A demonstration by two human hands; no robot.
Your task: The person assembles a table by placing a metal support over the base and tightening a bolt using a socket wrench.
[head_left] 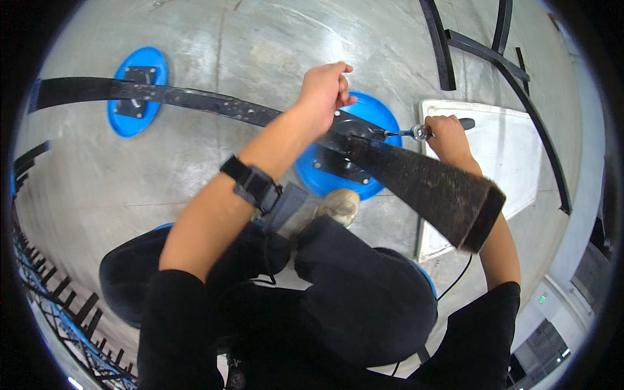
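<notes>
A black steel beam [214, 104] crosses in front of me, its broad end close to me at the lower right. Under it, a round blue disc [380, 114] carries a black plate [330, 166] with bolts near its corners. My right hand [448, 138] grips a ratchet wrench [419, 132] with a dark handle, its thin shaft reaching to the plate's right edge. Beyond the beam is my left hand [325, 96], its fingers curled in; whatever they hold, if anything, is hidden. My left forearm passes over the beam.
Another blue disc [155, 107] with a black plate sits under the beam's far left. To the right lies a white panel [513, 140]. Black metal bars [481, 45] lie at the upper right, and a row of black frames [71, 309] stands at the lower left. My shoe [339, 207] is beside the disc.
</notes>
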